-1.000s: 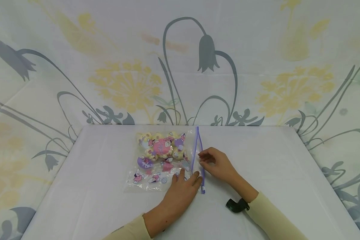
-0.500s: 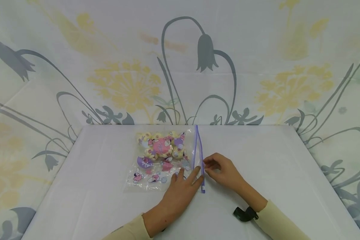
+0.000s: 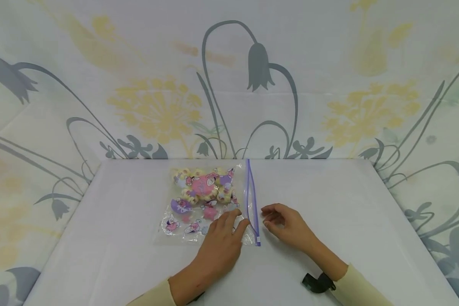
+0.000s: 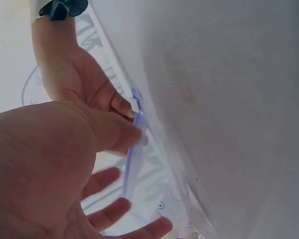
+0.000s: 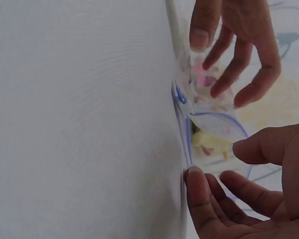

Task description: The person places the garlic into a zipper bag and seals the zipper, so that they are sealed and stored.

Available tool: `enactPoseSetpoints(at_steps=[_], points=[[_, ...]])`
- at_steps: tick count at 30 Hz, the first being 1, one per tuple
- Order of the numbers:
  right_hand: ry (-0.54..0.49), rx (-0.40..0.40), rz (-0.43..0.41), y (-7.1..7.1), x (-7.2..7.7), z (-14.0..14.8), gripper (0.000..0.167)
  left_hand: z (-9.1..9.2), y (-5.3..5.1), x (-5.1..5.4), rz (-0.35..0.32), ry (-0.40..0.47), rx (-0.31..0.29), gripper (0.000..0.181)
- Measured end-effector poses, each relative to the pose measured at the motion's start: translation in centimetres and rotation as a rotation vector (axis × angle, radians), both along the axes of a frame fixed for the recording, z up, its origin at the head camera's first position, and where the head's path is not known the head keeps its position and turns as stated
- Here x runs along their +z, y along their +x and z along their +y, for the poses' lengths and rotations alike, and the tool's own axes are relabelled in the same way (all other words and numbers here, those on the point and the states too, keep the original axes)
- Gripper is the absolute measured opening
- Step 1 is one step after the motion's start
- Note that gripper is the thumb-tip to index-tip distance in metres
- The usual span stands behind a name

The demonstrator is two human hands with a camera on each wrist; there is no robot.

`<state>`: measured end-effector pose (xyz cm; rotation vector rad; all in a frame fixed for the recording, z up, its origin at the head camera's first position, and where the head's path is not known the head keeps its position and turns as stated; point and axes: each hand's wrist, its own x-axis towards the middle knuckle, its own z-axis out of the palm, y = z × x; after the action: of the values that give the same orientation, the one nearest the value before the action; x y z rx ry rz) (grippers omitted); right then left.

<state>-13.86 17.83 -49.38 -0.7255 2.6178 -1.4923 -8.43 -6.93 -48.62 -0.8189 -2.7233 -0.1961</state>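
A clear zip bag (image 3: 210, 214) printed with pink and purple cartoon figures lies on the white table. Pale yellow lumpy pieces (image 3: 223, 195), of a kind I cannot make out, show inside its far part. Its purple zip strip (image 3: 255, 199) runs along the right edge, with a white slider (image 3: 258, 240) at the near end. In the right wrist view the bag's mouth (image 5: 217, 124) gapes. My left hand (image 3: 222, 244) is over the bag's near right part, fingers spread; contact is unclear. Just right of the zip strip, my right hand (image 3: 290, 227) holds nothing, its fingers loosely bent.
A floral cloth (image 3: 229, 93) hangs behind the table's far edge. The white tabletop (image 3: 348, 204) extends to both sides of the bag. A dark wrist camera (image 3: 317, 283) sits under my right wrist.
My right hand has drawn back rightward and nearer from the zip strip. My left hand has lifted off the strip and shifted left. The bag stays in place; its zip edges bow apart.
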Motion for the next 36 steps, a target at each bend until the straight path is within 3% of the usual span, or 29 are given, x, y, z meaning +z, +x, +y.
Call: enactPoseSetpoints(at_steps=[5, 9, 16, 23, 27, 36], points=[[0.002, 0.013, 0.012, 0.7, 0.4, -0.1, 0.032, -0.6, 0.8, 0.7, -0.129, -0.022, 0.030, 0.063], [0.026, -0.004, 0.001, 1.3, 0.6, -0.3, 0.033, -0.8, 1.5, 0.9, -0.201, -0.068, 0.013, 0.064], [0.080, -0.023, -0.160, 1.8, 1.3, -0.9, 0.032, -0.8, 2.1, 0.6, -0.288, -0.130, -0.036, 0.062], [0.026, -0.095, -0.367, 1.8, 2.0, -1.6, 0.027, -0.9, 2.0, 0.6, -0.293, -0.092, -0.053, 0.061], [-0.024, -0.078, -0.465, 1.3, 2.4, -1.4, 0.027, -0.9, 1.8, 0.6, -0.308, -0.075, -0.064, 0.061], [0.028, -0.062, -0.508, -0.1, 3.9, -0.8, 0.026, -0.6, 0.7, 1.0, -0.319, -0.113, -0.072, 0.062]])
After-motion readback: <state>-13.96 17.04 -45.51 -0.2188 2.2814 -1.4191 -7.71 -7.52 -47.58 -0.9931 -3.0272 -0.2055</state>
